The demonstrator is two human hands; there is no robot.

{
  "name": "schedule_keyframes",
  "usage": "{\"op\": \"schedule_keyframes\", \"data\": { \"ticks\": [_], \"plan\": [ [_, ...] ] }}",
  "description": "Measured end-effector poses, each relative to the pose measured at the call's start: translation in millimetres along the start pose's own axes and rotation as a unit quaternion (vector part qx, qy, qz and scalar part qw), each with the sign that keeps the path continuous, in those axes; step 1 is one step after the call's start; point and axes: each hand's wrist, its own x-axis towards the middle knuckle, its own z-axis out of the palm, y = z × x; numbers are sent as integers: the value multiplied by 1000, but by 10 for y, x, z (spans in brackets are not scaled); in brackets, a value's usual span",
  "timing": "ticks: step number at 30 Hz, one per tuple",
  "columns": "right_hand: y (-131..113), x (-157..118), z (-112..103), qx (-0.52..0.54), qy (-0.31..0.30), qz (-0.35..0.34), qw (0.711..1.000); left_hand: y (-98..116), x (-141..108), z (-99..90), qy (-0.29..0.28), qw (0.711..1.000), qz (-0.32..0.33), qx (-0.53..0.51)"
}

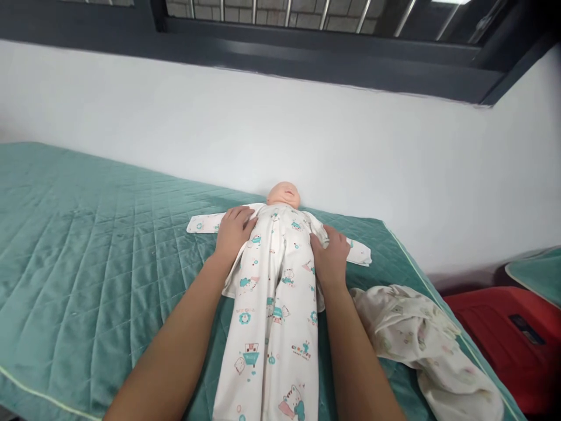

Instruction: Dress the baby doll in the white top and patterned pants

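A baby doll [284, 196] lies on its back with its head near the wall. It wears a white printed long-sleeved top [205, 223], both sleeves spread sideways. White trousers [272, 316] with animal and cart prints lie flat over the doll's front, legs stretching toward me. My left hand [236, 234] rests on the top by the sleeve at the doll's left-of-picture side, fingers apart. On the other side, my right hand [333, 257] lies over the other sleeve, its thumb spread against the trousers' edge. The doll's arms and body are hidden under the cloth.
Everything lies on a green quilted bed cover [109, 251]. A crumpled pale patterned cloth [412, 333] is at the right, near the bed's edge. Beyond that edge stands a red plastic object [504, 333]. A white wall [219, 128] and a dark window frame [307, 49] rise behind.
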Motion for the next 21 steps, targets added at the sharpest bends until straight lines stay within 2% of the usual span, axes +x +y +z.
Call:
{"op": "schedule_keyframes", "data": {
  "ticks": [2,8,15,18,21],
  "plan": [
    [24,5,53,-18,-4,-27,999,-57,24,55,-27,998,-6,53],
    [108,25,78,-27,-15,-46,998,-86,44,64,-34,988,-28,148],
    [132,-2,30,-95,-32,-46,994,-24,125,-151,-86,955,-9,283],
    [113,-20,5,-111,-34,-27,993,-93,149,-254,-86,944,-48,313],
    [70,-43,-17,-112,-22,0,993,-199,115,-278,-66,952,-85,287]
  ]
}}
